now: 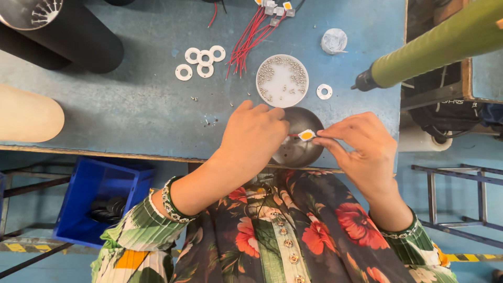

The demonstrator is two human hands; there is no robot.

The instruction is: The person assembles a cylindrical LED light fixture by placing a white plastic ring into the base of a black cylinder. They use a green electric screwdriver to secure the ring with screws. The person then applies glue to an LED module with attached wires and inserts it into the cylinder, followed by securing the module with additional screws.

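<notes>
A blue worktable fills the upper view, and a green power screwdriver hangs in from two o'clock. At six o'clock of the table, a dark round metal housing is set against the near edge, right in front of the person. At its twelve o'clock a white dish of small screws is placed, with a bundle of red wires ending in further chips toward eleven o'clock and four white rings at ten o'clock; a single ring lies at one o'clock.

A small LED chip with a yellow centre is held above the housing's upper rim, not yet seated. It is pinched at its right edge by the right hand, fingers closed on it. The left hand is curled over the housing's left side, fingertips closed near the chip's red lead; what exactly is gripped cannot be told.

Judged from this, placement is only beginning: the chip remains unfixed, no screws appear driven, and the screwdriver is untouched.
</notes>
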